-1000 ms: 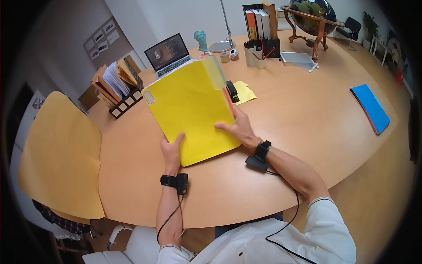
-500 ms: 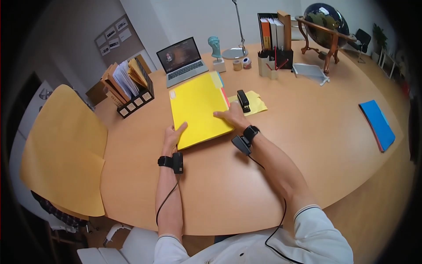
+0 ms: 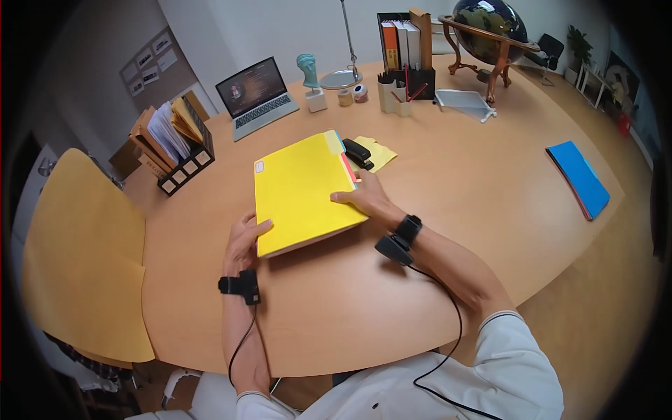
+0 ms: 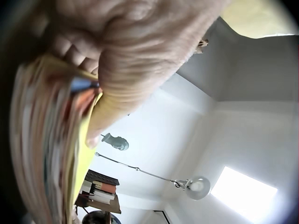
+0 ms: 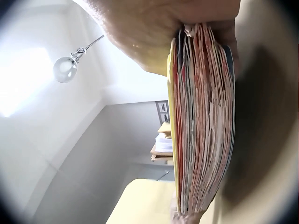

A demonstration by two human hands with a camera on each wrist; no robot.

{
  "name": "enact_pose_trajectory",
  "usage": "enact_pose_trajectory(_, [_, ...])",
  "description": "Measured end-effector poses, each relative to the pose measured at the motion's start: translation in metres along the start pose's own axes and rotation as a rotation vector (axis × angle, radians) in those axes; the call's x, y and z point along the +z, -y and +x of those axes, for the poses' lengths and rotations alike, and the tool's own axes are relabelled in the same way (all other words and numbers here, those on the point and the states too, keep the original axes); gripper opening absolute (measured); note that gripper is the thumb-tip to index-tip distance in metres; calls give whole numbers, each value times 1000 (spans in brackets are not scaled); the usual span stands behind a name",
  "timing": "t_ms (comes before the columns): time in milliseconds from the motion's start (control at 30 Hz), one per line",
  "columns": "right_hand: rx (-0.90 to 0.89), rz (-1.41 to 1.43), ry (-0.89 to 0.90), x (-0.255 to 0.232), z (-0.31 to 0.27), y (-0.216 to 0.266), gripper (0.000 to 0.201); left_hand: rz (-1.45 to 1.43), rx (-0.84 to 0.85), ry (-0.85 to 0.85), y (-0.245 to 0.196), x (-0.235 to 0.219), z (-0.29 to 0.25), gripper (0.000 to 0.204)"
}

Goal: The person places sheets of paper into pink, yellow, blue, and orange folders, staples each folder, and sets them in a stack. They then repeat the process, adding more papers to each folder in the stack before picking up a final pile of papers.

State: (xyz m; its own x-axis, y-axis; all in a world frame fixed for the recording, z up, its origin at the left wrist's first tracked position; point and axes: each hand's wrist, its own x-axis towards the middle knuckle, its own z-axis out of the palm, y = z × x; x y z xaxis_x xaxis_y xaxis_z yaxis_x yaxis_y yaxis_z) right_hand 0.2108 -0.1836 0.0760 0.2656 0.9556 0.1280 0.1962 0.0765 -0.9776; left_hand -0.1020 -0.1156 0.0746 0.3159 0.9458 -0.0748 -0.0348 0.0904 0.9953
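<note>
A thick stack of folders [image 3: 301, 189] with a yellow one on top is held close over the desk by both hands. Coloured tabs [image 3: 348, 166] stick out along its right side. My left hand [image 3: 243, 236] grips the near left corner, thumb on the yellow cover and fingers beneath. On the right edge, my right hand [image 3: 367, 196] holds the stack with its thumb flat on top. Many layered sheet edges [image 5: 201, 126] show in the right wrist view. A black stapler [image 3: 358, 152] lies on a yellow piece [image 3: 378, 154] just past the stack's right side.
Behind stand a laptop [image 3: 259, 98], a small bust [image 3: 309, 77], tape rolls [image 3: 360, 93] and a pen holder [image 3: 395, 98]. Left is a file rack [image 3: 187, 168] beside a large yellow sheet [image 3: 84, 259]. Blue folders [image 3: 579, 178] lie far right; a globe [image 3: 490, 28] stands behind.
The stack has come down from a raised, tilted position to lie flatter over the desk, both hands still gripping it. The stapler now sits at a more slanted angle.
</note>
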Motion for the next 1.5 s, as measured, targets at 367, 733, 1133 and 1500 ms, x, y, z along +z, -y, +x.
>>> enact_pose_trajectory(367, [137, 109, 83, -20, -45, 1, 58, 83, -183, 59, 9, 16, -1, 43])
enact_pose_trajectory(733, [-13, 62, 89, 11, 19, -10, 56, -56, -24, -99, 15, -14, 48, 38])
enact_pose_trajectory(1133, [-43, -213, -93, 17, 30, -45, 73, 308, 52, -179, 21, 11, 53, 48])
enact_pose_trajectory(1500, [-69, -16, -47, 3, 33, -53, 49, 275, 289, -217, 45, 5, 53, 40])
